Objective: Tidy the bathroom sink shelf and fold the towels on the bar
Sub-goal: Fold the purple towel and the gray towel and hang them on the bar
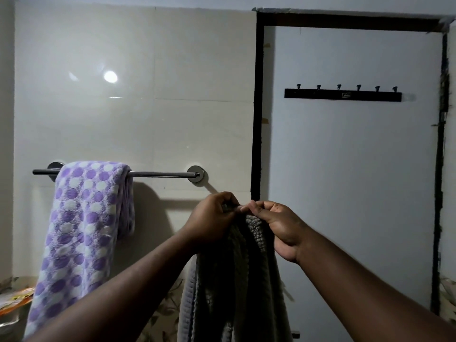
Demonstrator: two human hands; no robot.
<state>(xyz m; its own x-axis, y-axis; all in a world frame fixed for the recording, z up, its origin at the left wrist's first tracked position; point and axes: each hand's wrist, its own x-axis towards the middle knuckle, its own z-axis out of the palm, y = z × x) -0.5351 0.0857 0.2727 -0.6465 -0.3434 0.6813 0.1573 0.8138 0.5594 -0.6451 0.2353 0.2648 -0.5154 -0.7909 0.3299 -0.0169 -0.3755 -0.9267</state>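
Leftmost, the purple dotted towel [81, 233] hangs folded over the chrome bar [158, 173] on the tiled wall. Below the bar's right end, my left hand [212, 220] and right hand [278, 228] meet, both pinched on the top edge of the grey towel [237, 287], which hangs down between my forearms.

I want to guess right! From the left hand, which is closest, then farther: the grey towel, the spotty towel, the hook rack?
1. Grey towel: in the left hand.
2. Spotty towel: left, on the bar.
3. Hook rack: up right, on the door.
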